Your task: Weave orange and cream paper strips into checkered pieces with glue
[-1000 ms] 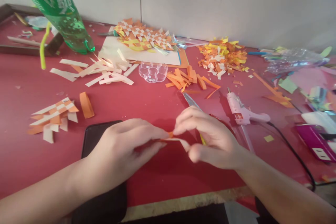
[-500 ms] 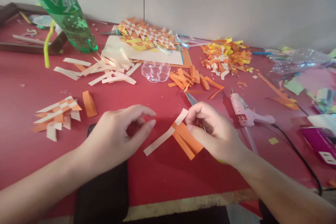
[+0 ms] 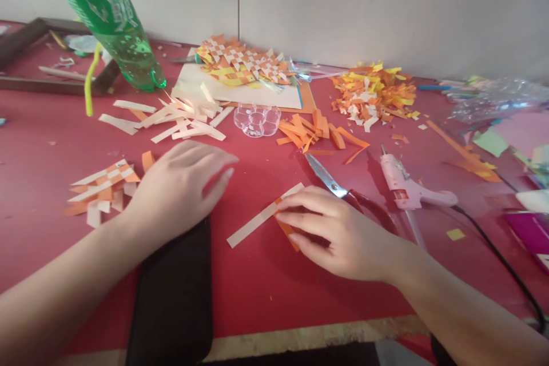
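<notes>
My right hand [image 3: 330,229] lies over a small piece of crossed paper strips on the red table. Its fingers are spread and rest on the orange strips [image 3: 288,233], mostly hidden beneath them. A white paper strip [image 3: 251,226] crosses these and sticks out to the lower left. My left hand [image 3: 184,183] hovers further left with its thumb apart from the fingers, and I see nothing in it. Beyond its wrist lies a small woven orange-and-white piece [image 3: 105,186]. Scissors [image 3: 328,176] lie just past my right hand, their handles partly covered by it.
A black phone-like slab [image 3: 174,297] lies under my left forearm. Loose white strips [image 3: 189,120], orange strips [image 3: 315,128] and a clear plastic dish [image 3: 257,120] lie further back. A glue gun [image 3: 401,180] with a cord is at right. A green bottle [image 3: 120,28] stands back left.
My right hand has gone from pinching by the strips to lying spread over them, covering most of the orange. My left hand has moved up and left, away from the strips.
</notes>
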Available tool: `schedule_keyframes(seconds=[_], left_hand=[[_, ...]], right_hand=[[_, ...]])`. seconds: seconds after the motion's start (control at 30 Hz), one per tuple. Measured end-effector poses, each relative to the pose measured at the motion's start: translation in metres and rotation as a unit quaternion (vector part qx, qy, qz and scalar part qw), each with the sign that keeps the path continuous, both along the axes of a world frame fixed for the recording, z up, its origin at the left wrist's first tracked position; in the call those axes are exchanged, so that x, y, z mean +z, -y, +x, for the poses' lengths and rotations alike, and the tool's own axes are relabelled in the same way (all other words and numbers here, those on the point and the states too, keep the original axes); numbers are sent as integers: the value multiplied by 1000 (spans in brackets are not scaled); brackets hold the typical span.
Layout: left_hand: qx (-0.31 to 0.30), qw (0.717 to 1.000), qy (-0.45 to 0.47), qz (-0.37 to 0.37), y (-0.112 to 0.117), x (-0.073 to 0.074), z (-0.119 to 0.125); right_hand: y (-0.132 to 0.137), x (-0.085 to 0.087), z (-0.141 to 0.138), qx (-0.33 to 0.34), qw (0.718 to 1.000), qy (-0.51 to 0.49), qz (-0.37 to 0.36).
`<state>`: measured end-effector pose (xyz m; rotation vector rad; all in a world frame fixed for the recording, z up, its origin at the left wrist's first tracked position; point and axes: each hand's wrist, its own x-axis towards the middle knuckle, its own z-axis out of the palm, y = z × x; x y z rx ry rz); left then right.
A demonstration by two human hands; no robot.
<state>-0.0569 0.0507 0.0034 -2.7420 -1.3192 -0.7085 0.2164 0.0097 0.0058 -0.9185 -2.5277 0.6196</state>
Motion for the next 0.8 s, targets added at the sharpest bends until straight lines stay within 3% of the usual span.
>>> schedule_keyframes(seconds=[0.1,0.27,0.4,0.53,0.6,0.7,0.8], left_hand=[[-103,994,40,0,12,-4,14],[-178,982,34,-57,23,-6,23],[-220,974,8,-58,23,-4,23],[-218,974,11,-66,25,-4,25],[-189,977,47,-85,27,-4,25],[-103,971,115,-185,32,-1,28],[-82,941,164,-285,36,3,31]], right_hand=[[4,0,-5,-19,1000,3,-24],[3,-4,-7,-21,999,34,-22],[0,-9,-7,-35,999,10,-34],[0,-8,-10,-42,999,-13,-27],[1,-5,-11,-56,997,-42,-19],[4,0,-12,-99,991,-94,-4],[7,2,-13,-112,985,-134,2]])
